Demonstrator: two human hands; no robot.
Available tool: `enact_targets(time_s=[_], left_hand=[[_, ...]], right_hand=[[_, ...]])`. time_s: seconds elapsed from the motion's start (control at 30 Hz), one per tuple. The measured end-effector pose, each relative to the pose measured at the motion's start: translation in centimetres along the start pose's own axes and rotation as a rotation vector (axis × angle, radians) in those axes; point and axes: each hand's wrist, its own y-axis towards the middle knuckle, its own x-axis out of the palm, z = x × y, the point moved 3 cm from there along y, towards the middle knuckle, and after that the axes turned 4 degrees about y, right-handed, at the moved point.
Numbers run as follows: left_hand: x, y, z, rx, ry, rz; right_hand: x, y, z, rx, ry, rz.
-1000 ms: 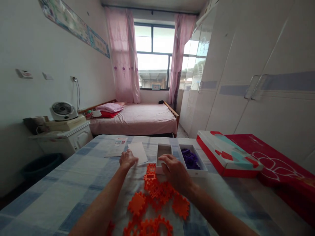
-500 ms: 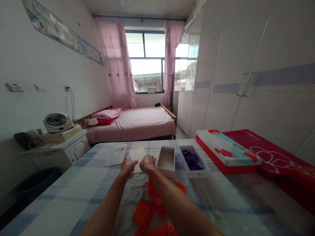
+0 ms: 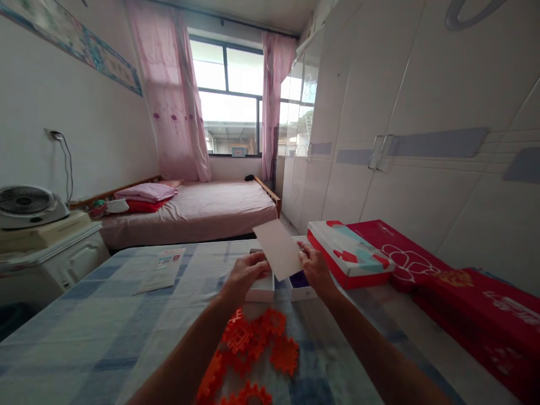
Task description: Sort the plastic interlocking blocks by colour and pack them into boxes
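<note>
Above the small white boxes a blank white card (image 3: 279, 247) is held up at a tilt. My right hand (image 3: 314, 264) pinches its right edge. My left hand (image 3: 248, 273) has its fingers bent together at the card's left edge and appears to grip it. Beneath that hand is an open white box (image 3: 260, 295), its inside partly hidden. To its right, a second white box (image 3: 301, 293) holds purple pieces (image 3: 298, 279), partly covered by the card and my right hand. Several orange gear-shaped pieces (image 3: 284, 355) lie on the table between my forearms.
A printed paper packet (image 3: 162, 271) lies left on the checked tablecloth (image 3: 105, 326). At the right are a white-and-red box (image 3: 350, 253) and large red boxes (image 3: 485, 315). Beyond the table is a bed (image 3: 211, 208), with a fan (image 3: 29, 205) at far left.
Both hands have lifted the white card off the table and moved it right, over the boxes. The head view has turned right, so the scene sits further left.
</note>
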Motion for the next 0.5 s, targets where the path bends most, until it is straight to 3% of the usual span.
enact_targets(time_s=[0.1,0.2,0.4,0.5], left_hand=[[5.9,1.1,-1.6,0.051,0.065,-0.083],[8.8,1.7,-3.4,0.052,0.09,-0.045],[9.5,1.5,-4.9,0.054,0.072,0.0],[9.6,1.4,-5.2,0.065,0.02,-0.006]], right_hand=[[-2.4,-0.4,4.6,0.089,-0.069,0.068],[-2.4,-1.0,7.2,0.133,-0.124,0.091],[-1.1,-1.7,8.7,0.17,-0.193,0.128],[-0.6,-1.5,8.9,0.156,-0.162,0.08]])
